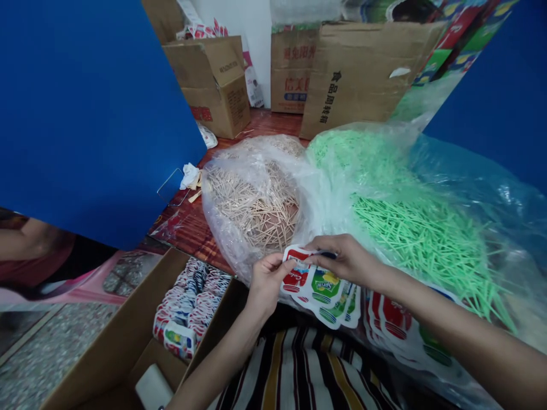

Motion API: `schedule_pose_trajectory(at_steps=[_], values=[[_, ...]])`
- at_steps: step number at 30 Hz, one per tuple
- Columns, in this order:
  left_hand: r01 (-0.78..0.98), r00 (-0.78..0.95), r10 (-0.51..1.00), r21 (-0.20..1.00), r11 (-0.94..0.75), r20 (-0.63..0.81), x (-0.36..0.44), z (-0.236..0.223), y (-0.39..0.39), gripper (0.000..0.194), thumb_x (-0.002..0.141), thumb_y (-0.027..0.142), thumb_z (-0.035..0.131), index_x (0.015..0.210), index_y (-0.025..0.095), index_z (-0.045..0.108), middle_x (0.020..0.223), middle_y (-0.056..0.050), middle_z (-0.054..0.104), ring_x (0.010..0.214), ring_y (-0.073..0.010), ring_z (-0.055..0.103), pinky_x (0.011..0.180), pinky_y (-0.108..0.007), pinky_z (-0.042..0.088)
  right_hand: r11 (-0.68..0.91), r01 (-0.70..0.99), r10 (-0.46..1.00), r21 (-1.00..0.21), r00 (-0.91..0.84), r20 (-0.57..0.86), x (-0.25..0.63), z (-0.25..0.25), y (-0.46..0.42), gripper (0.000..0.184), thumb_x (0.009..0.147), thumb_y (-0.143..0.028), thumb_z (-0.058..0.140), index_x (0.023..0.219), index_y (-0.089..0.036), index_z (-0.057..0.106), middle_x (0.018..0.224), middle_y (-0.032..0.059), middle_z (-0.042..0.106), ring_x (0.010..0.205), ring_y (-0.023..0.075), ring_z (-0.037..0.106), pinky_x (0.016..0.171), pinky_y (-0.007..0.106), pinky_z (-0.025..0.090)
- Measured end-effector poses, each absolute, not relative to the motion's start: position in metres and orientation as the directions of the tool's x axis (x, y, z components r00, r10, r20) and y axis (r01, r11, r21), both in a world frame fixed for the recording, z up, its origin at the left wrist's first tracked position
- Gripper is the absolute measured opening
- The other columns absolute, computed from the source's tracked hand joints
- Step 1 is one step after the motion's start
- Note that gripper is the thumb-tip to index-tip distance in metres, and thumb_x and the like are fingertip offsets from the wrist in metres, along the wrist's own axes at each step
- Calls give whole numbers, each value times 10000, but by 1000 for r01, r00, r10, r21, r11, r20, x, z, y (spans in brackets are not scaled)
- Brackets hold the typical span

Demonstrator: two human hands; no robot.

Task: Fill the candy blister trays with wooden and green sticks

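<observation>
My left hand [267,285] pinches the left edge of a flat printed packet [296,278] with a red Cola panel and a green Sprite panel. The fingers of my right hand [346,259] are closed on its upper edge, by a dark blue bit I cannot make out. Several like packets [339,319] lie fanned just below. Another pile of packets [395,322] is partly covered by my right forearm. Beyond my hands stand a clear bag of beige sticks [273,219] and, to its right, a clear bag of bright green sticks [427,245].
At lower left an open cardboard box [123,341] holds rows of packets [188,304] and a white block [154,387]. Blue panels [94,114] flank the red-brown table [196,228]. Cardboard cartons [367,74] stand behind. Another person's arm [25,245] shows at far left.
</observation>
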State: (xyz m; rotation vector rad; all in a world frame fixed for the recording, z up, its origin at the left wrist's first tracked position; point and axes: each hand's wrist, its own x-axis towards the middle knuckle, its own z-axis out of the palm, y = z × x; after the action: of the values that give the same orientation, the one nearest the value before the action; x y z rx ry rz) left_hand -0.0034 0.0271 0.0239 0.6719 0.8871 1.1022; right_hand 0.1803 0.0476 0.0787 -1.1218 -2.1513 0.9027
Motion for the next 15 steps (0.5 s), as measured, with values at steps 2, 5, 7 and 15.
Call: schedule_pose_trajectory(at_steps=[2, 5, 7, 15], values=[[-407, 249, 926, 836, 367, -285, -7, 22, 24, 249, 629, 223, 794, 839, 124, 703, 717, -20, 722, 585, -121, 625, 613, -248, 514, 403, 463, 852, -789, -505, 139, 178, 78, 44, 223, 876, -316, 560, 967, -159, 690, 876, 52, 725, 798, 164, 669, 706, 257, 495], [-329, 289, 902, 852, 408, -321, -13, 14, 17, 277, 617, 229, 806, 843, 114, 693, 735, -29, 723, 611, -135, 636, 628, -264, 523, 333, 386, 837, -860, -542, 81, 172, 77, 43, 237, 869, -331, 567, 966, -154, 691, 871, 47, 723, 793, 158, 663, 706, 256, 497], [-304, 270, 904, 861, 408, -333, -18, 8, 13, 267, 633, 246, 797, 834, 111, 686, 744, -33, 722, 624, -140, 639, 624, -262, 521, 279, 318, 816, -906, -576, 49, 168, 74, 52, 264, 866, -361, 566, 981, -155, 683, 884, 43, 717, 791, 153, 657, 706, 258, 501], [-215, 145, 937, 914, 344, -318, -32, -1, 12, 253, 636, 258, 783, 806, 106, 672, 731, -34, 715, 610, -135, 616, 603, -248, 507, 664, 593, 701, -456, -706, 103, 143, 34, 146, 164, 850, -112, 511, 856, -134, 674, 875, 79, 682, 819, 166, 617, 743, 276, 446]])
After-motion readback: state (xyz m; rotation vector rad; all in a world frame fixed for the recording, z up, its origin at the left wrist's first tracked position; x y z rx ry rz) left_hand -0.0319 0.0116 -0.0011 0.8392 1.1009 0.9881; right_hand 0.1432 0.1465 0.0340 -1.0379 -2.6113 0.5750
